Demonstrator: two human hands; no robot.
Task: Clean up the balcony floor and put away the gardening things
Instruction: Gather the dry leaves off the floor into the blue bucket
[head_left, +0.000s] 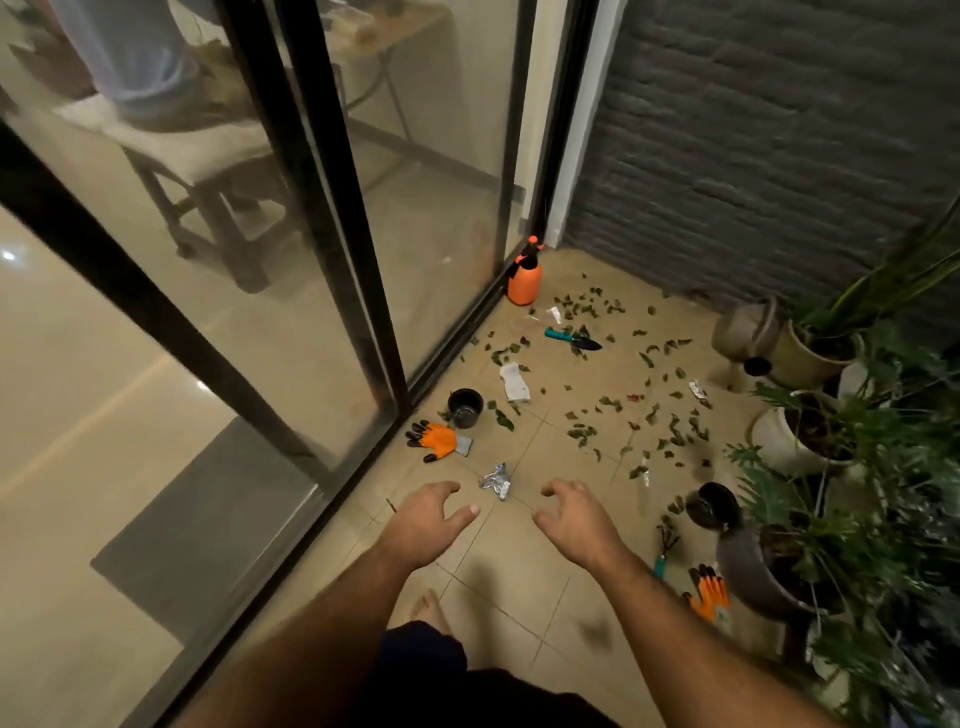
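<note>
Both hands, left hand (434, 512) and right hand (574, 514), hover empty, fingers loosely spread, above crumpled foil (496, 482) at frame centre. Risk: bare feet slipping on scattered leaves (582, 431).

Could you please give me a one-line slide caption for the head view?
Both hands, left and right, hover open above a crumpled foil wrapper on the leaf-strewn balcony floor.

Dim warm light; glare spots on indoor floor (78, 364); plants (883, 493) blurred, possibly motion; wide-angle edge bending.
</note>
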